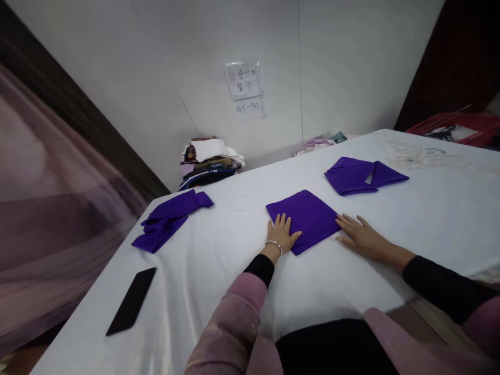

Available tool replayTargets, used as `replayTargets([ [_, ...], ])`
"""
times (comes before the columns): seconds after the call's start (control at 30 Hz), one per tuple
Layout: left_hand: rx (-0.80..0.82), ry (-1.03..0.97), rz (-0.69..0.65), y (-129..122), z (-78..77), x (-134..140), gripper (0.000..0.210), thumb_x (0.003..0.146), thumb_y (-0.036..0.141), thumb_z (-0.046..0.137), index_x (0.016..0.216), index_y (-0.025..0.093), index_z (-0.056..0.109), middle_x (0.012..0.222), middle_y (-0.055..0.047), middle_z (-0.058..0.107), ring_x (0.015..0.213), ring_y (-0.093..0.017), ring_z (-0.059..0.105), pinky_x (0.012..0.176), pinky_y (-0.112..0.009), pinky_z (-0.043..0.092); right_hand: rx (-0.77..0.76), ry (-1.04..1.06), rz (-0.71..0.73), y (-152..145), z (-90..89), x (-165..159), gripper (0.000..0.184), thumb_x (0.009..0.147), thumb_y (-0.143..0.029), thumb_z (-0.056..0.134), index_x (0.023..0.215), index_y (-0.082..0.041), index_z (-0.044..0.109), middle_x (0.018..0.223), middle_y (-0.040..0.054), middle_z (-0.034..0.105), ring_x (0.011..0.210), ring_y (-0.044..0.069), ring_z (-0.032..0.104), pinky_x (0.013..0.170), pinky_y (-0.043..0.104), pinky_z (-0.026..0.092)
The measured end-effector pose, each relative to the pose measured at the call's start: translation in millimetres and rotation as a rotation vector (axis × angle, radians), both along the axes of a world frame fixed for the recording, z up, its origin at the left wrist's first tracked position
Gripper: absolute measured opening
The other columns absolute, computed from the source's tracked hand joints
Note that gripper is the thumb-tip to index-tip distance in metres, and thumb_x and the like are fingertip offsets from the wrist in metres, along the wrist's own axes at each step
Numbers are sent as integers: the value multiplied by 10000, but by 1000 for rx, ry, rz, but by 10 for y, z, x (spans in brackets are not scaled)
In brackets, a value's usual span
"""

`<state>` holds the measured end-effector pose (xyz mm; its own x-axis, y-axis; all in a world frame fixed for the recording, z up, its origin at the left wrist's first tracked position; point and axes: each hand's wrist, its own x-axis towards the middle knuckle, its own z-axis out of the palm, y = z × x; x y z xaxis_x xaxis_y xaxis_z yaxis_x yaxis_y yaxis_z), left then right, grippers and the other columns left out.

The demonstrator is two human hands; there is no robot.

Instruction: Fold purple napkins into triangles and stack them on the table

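Observation:
A purple cloth napkin (308,221), folded into a square, lies flat on the white-covered table (234,229). My left hand (282,234), with a bracelet at the wrist, rests on its near left edge, fingers spread. At its right corner, the fingertips of my right hand (361,237) touch the fabric, with the fingers stretched out. Behind and to the right is a second folded purple cloth (347,176), one part of it angled off to the side. Loosely folded purple cloth (172,216) lies near the table's left edge.
A flat black rectangular object (132,301) lies at the front left of the table. Stacked fabrics (211,161) stand beyond the far edge by the wall, which bears a handwritten paper sign (244,83). At the far right is a red basket (480,130). Sheer pink fabric (50,208) hangs on the left.

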<state>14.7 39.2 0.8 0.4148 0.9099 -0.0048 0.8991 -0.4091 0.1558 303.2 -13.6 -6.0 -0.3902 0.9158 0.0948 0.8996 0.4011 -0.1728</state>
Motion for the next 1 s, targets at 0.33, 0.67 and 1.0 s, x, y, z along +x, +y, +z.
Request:
replayTargets([
  [0.33, 194, -102, -21, -227, 154, 77, 612, 913, 474, 318, 1429, 152, 261, 1498, -118, 273, 1394, -277, 159, 1123, -520, 120, -124, 153, 384, 544, 487, -1195, 648, 908, -596, 243, 1450, -241, 265, 1493, 82, 282, 1385, 249, 173, 1108, 516, 136],
  [0.67, 21, -195, -248, -686, 48, 156, 853, 806, 688, 387, 1409, 96, 275, 1432, -170, 371, 1359, -299, 244, 1116, -467, 197, -307, 49, 629, 1038, 247, -1756, 658, 900, -608, 270, 1436, -229, 303, 1499, 80, 261, 1386, 238, 166, 1122, 493, 104],
  [1.0, -108, -225, -223, -732, 58, 209, 967, 765, 768, 307, 1438, 78, 227, 1505, -162, 232, 1401, -302, 105, 1134, -463, 111, -109, 44, 606, 1526, -35, -1906, 692, 880, -629, 272, 1450, -237, 264, 1495, 90, 271, 1376, 257, 202, 1104, 512, 132],
])
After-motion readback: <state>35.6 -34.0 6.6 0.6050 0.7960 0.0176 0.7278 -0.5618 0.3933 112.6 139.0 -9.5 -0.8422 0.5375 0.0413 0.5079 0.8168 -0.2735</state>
